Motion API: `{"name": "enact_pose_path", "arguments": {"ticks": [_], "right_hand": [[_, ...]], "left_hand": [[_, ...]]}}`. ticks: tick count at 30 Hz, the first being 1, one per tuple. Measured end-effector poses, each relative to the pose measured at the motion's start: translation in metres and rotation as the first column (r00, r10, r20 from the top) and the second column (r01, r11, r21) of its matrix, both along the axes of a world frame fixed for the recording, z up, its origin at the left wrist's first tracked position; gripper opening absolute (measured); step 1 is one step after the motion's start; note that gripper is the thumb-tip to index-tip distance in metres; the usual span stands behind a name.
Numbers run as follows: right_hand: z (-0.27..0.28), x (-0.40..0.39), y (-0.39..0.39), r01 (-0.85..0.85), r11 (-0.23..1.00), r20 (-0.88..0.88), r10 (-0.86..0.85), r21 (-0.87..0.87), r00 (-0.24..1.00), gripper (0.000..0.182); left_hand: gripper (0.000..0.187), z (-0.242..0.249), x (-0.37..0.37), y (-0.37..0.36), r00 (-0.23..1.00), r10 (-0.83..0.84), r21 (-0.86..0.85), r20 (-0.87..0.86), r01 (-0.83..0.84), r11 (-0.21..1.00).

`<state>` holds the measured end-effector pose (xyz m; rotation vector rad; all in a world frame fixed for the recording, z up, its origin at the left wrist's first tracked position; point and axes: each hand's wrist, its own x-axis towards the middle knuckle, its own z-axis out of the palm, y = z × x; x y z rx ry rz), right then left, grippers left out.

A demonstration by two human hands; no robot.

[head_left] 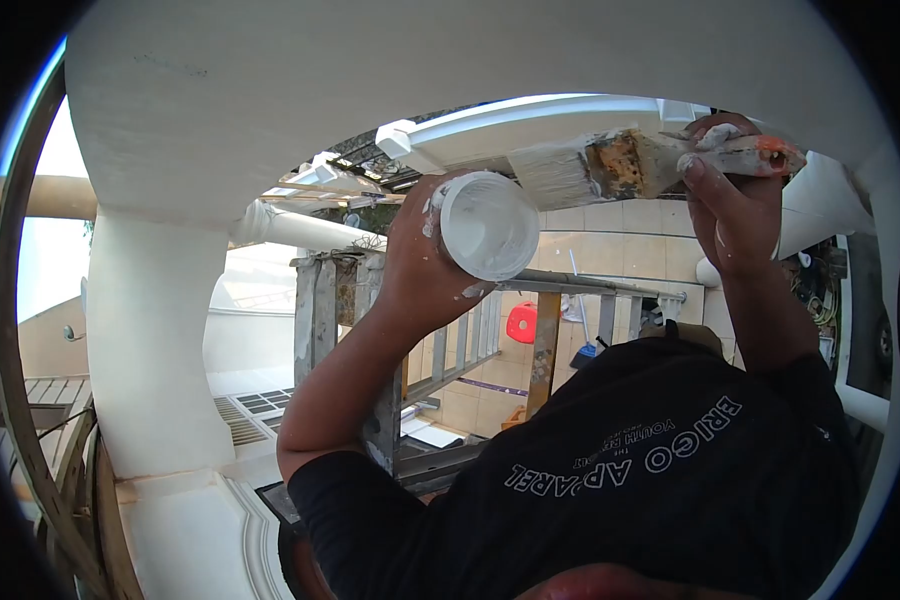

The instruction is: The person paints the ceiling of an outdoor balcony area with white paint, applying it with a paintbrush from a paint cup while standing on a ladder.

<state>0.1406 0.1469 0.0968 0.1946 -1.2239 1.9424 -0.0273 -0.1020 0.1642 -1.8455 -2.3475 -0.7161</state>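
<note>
A clear plastic cup (489, 226) with white paint inside is in my left hand (416, 255), whose fingers wrap round its side. White paint spots the skin. To the right, my right hand (738, 200) grips a wide paint brush (620, 168) by its orange and white handle. The brush lies sideways, its pale bristles pointing left toward the cup and its metal band stained brown. A small gap separates the bristle end from the cup's rim. Above both hands stretches a smooth white surface (450, 60).
A metal ladder (545, 350) stands below the arms. Far down on the tiled floor are a red stool (522, 323) and a blue broom (584, 354). A white column (155, 340) rises at the left, beside a wooden pole (15, 300). White pipes show at the right.
</note>
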Motion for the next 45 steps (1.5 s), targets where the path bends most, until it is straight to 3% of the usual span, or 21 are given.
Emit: {"name": "enact_pose_path", "arguments": {"ticks": [1, 3, 5, 7, 9, 10, 12, 13, 15, 16, 17, 19, 20, 21, 23, 24, 35, 38, 39, 41, 45], "right_hand": [[0.004, 0.0, 0.007, 0.06, 0.99, -0.104, -0.047, 0.128, 0.993, 0.027], [0.023, 0.007, 0.014, 0.119, 0.978, -0.125, -0.098, 0.171, 0.987, 0.025], [0.036, 0.011, 0.027, 0.212, 0.743, -0.211, -0.097, 0.635, 0.973, 0.021], [0.054, 0.011, 0.024, 0.146, 0.722, -0.098, -0.108, 0.677, 0.989, 0.015], [0.093, -0.007, 0.022, 0.153, 0.363, -0.245, 0.223, 0.919, 0.943, 0.013], [0.102, -0.011, 0.018, 0.15, 0.361, -0.241, 0.223, 0.92, 0.944, 0.013], [0.117, -0.021, 0.008, 0.197, 0.198, -0.26, 0.371, 0.96, 0.892, 0.019], [0.118, -0.031, 0.001, 0.197, 0.194, -0.258, 0.376, 0.961, 0.89, 0.019], [0.115, -0.049, -0.012, 0.466, 0.296, -0.547, 0.548, 0.834, 0.633, 0.028], [0.126, -0.02, -0.018, 0.319, 0.143, -0.349, 0.364, 0.937, 0.863, 0.03], [0.136, -0.018, -0.017, 0.317, 0.138, -0.346, 0.371, 0.938, 0.862, 0.03], [0.149, -0.018, -0.019, 0.215, -0.151, -0.121, 0.47, 0.965, 0.874, 0.026], [0.116, -0.006, -0.006, 0.017, -0.371, 0.144, 0.402, 0.928, 0.904, 0.025], [0.127, -0.01, -0.01, 0.016, -0.377, 0.15, 0.405, 0.926, 0.902, 0.025], [0.159, -0.02, -0.021, 0.176, -0.158, -0.056, 0.57, 0.972, 0.819, 0.027], [0.16, -0.022, -0.021, 0.174, -0.164, -0.049, 0.576, 0.971, 0.816, 0.027], [0.154, -0.059, -0.017, -0.046, -0.206, 0.159, 0.573, 0.977, 0.804, 0.029], [0.145, -0.05, -0.015, -0.083, -0.135, 0.132, 0.411, 0.987, 0.902, 0.029], [0.144, -0.049, -0.014, -0.094, -0.131, 0.14, 0.408, 0.987, 0.902, 0.029], [0.144, -0.046, -0.013, -0.074, -0.077, 0.095, 0.323, 0.994, 0.942, 0.025], [0.126, -0.054, -0.005, -0.127, 0.049, 0.098, 0.392, 0.991, 0.915, 0.021]], "left_hand": [[0.079, 0.001, 0.0, 0.0, 1.0, 0.004, -0.001, -0.007, -0.004, 1.0], [0.079, -0.001, 0.002, 0.001, 0.958, -0.034, 0.023, 0.286, 0.029, 0.999], [0.082, -0.001, 0.003, 0.001, 0.937, 0.042, -0.059, 0.346, -0.023, 0.998], [0.084, 0.001, 0.002, 0.003, 0.891, 0.061, -0.146, 0.45, 0.006, 0.989], [0.086, 0.001, 0.0, 0.004, 0.873, 0.039, -0.154, 0.485, 0.042, 0.987], [0.087, 0.001, 0.0, 0.005, 0.855, 0.019, -0.16, 0.519, 0.075, 0.984], [0.088, 0.001, 0.0, 0.004, 0.81, 0.026, -0.168, 0.585, 0.091, 0.982], [0.09, 0.001, -0.001, 0.003, 0.764, 0.033, -0.176, 0.645, 0.106, 0.979], [0.09, -0.005, -0.01, 0.0, 0.694, 0.012, -0.164, 0.72, 0.154, 0.974], [0.09, -0.006, -0.013, -0.002, 0.614, -0.005, -0.154, 0.79, 0.206, 0.966], [0.09, -0.005, -0.015, -0.003, 0.613, -0.007, -0.147, 0.79, 0.201, 0.969], [0.088, -0.003, -0.016, -0.002, 0.64, -0.037, -0.197, 0.767, 0.291, 0.936], [0.087, -0.003, -0.018, -0.003, 0.673, -0.083, -0.199, 0.735, 0.33, 0.923], [0.087, -0.003, -0.02, -0.003, 0.671, -0.084, -0.192, 0.737, 0.327, 0.926], [0.088, -0.005, -0.021, -0.004, 0.557, -0.105, -0.194, 0.824, 0.451, 0.871], [0.089, 0.006, -0.016, -0.001, 0.585, -0.041, -0.268, 0.81, 0.431, 0.862], [0.088, 0.01, -0.021, -0.008, 0.464, -0.026, -0.216, 0.885, 0.459, 0.862], [0.088, 0.001, -0.016, -0.003, 0.597, -0.094, -0.061, 0.797, 0.234, 0.97], [0.088, -0.002, -0.016, -0.003, 0.587, -0.094, -0.062, 0.804, 0.239, 0.969], [0.089, -0.005, -0.017, -0.001, 0.811, -0.124, -0.057, 0.572, 0.19, 0.98], [0.082, 0.0, -0.011, 0.003, 0.909, -0.108, 0.002, 0.403, 0.117, 0.993]]}}
